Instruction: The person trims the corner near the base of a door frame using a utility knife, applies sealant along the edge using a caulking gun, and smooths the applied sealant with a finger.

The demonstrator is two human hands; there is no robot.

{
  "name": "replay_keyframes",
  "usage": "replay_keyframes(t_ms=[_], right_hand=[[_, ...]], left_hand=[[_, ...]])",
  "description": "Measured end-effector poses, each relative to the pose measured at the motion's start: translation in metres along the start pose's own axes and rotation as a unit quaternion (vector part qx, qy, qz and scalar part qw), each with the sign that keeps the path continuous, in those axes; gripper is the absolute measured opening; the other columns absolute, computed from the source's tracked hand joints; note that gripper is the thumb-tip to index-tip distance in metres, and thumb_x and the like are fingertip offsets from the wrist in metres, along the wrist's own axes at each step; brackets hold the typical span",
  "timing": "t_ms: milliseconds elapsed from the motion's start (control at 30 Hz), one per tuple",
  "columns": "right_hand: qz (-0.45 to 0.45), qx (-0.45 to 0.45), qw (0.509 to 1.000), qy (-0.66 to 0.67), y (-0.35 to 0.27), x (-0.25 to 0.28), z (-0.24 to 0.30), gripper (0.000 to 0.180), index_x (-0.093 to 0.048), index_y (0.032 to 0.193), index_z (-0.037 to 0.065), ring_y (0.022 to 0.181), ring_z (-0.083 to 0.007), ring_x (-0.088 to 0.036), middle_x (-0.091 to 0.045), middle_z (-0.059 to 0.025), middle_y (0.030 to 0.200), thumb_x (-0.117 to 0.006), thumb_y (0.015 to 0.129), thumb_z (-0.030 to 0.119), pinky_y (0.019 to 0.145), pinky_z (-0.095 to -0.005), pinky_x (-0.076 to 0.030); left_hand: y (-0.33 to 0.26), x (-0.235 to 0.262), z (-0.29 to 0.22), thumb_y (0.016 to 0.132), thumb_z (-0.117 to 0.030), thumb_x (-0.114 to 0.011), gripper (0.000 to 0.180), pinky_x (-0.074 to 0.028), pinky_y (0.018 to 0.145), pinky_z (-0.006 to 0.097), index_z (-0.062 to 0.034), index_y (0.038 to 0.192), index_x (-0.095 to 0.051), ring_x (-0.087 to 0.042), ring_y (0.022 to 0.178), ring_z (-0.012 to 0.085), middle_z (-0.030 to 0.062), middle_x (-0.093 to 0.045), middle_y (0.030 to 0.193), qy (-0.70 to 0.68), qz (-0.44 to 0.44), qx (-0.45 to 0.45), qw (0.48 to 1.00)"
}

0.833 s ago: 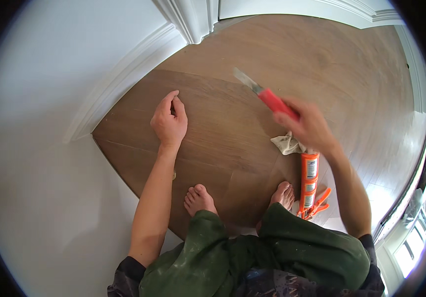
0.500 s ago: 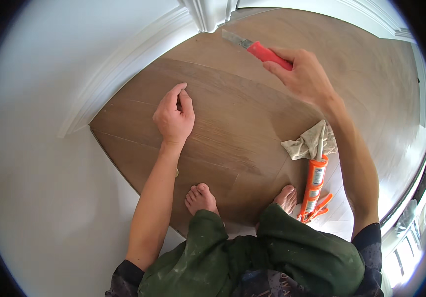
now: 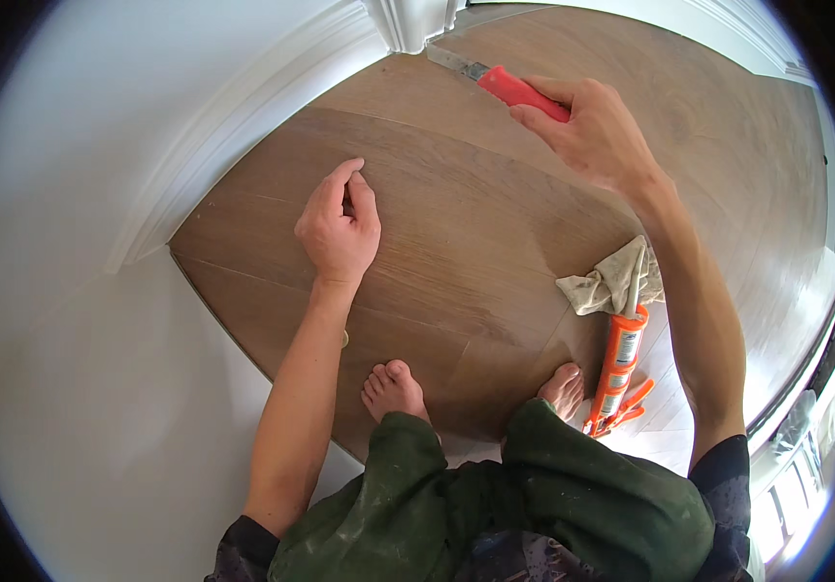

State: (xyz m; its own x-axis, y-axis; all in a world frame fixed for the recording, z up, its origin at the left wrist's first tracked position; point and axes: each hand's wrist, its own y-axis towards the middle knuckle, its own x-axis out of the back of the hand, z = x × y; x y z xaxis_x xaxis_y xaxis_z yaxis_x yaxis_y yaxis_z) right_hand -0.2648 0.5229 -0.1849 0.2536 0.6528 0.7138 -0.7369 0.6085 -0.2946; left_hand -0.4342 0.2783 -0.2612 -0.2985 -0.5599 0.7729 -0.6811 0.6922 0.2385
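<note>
My right hand (image 3: 600, 134) is wrapped round the red handle of a utility knife (image 3: 524, 94), whose long blade points up and left. The blade's tip is at the foot of the white door casing (image 3: 408, 29), by the floor; whether it touches cannot be seen. Over the wood floor to the left, my left hand (image 3: 338, 218) has its thumb and fingertips pressed together. Anything between those fingers is too small or hidden to make out.
An orange caulking gun (image 3: 619, 364) lies beside my right foot, its nozzle on a crumpled beige rag (image 3: 609, 278). White baseboard (image 3: 243, 126) runs along the left wall, and more white trim lines the far side. My bare feet stand on the wood floor (image 3: 456, 281).
My right hand has moved slightly up and left with the knife, bringing its blade closer to the foot of the casing. The left hand has barely moved and stays pinched.
</note>
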Motion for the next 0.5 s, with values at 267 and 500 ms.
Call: replay_keyframes(t_ms=[267,500], right_hand=[[0.012,-0.004,1.0,-0.019,0.0023,0.0008,0.0021,0.036,-0.072,0.106,0.003,0.059,-0.0345,-0.056,-0.057,-0.0192,0.062,-0.063,0.092,0.035,0.062,-0.0452,-0.045],[0.032,-0.028,0.998,-0.035,0.0068,0.0072,0.0062,0.035,-0.071,0.097,0.001,0.058,-0.0349,-0.056,-0.058,-0.0184,0.062,-0.062,0.09,0.034,0.06,-0.0456,-0.046]], left_hand=[[0.0002,0.0001,0.001,0.09,-0.006,-0.066,0.015,-0.049,0.054,0.031,-0.0113,0.102,-0.072,-0.061,0.058,0.0183,0.0035,-0.068,0.075,-0.007,-0.012,-0.01,1.0],[0.0003,0.0007,-0.0011,0.09,-0.006,-0.066,0.014,-0.048,0.053,0.031,-0.011,0.102,-0.072,-0.06,0.057,0.0177,0.0034,-0.067,0.074,0.0,-0.005,-0.005,1.0]])
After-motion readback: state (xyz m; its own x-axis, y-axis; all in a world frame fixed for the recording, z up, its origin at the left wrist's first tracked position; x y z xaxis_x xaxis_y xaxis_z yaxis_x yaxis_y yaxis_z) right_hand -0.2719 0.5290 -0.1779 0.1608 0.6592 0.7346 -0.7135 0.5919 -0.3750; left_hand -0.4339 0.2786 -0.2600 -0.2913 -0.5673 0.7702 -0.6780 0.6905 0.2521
